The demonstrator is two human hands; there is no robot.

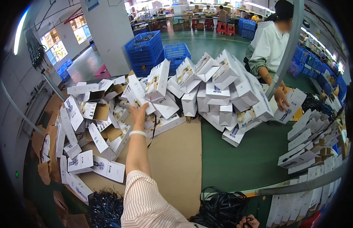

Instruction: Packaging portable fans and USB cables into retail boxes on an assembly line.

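Observation:
My left hand [138,114] reaches forward over the table, its fingers closed on the lower end of a white printed box [134,90]. This box leans at the left side of a heap of similar white boxes [217,93]. A thin black strap [154,127] hangs down just right of the hand. At the lower edge my right hand [249,221] is partly cut off, its fingers curled; what they hold is too small to make out. Near it lies a bundle of flat black straps [220,209].
Open and closed boxes [96,129] pile up at left; dark cords [105,208] lie below them. A co-worker [273,45] handles a box [292,107] at right, behind a metal post [287,53]. Rows of boxes [303,152] stand at far right. Blue crates [145,49] are stacked beyond.

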